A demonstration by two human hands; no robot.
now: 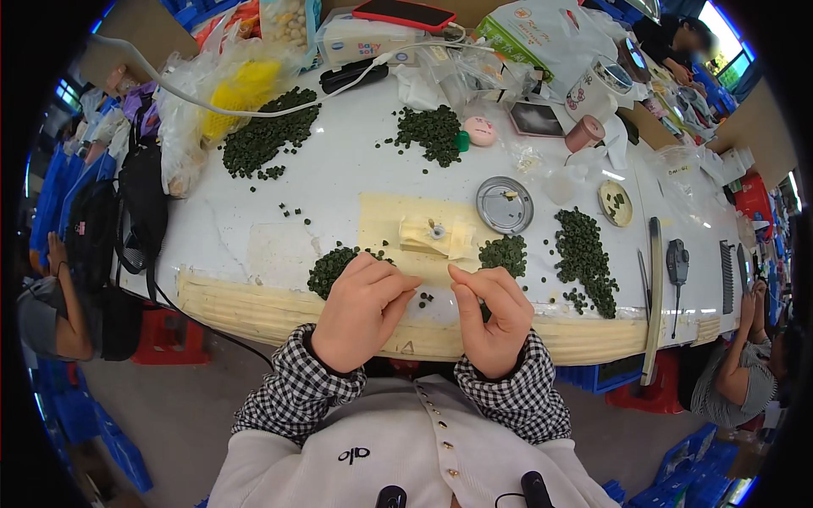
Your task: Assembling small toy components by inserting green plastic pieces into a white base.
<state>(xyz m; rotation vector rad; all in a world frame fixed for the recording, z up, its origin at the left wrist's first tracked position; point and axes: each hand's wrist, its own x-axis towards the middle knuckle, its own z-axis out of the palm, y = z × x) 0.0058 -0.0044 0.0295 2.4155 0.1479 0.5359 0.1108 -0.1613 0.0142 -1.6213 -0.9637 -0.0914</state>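
Observation:
My left hand (360, 306) is over the table's near edge, thumb and forefinger pinched together. Facing it, a short gap away, my right hand (494, 317) also has its thumb and forefinger pinched. Anything between the fingertips is too small to make out. Just beyond them stands a small cream-taped block (428, 235) with a little metal stud on top. A heap of small dark green pieces (326, 273) is partly hidden by my left hand. Another green heap (503, 254) lies beyond my right hand. A few loose pieces (423, 300) rest between the hands.
More green pieces (584, 262) lie to the right, with larger heaps (271, 135) farther back. A round metal lid (505, 195), a shallow dish (625, 206), a walkie-talkie (677, 262) and a long curved strip (654, 288) lie rightward. Bags and a phone (405, 13) crowd the back; people sit at both sides.

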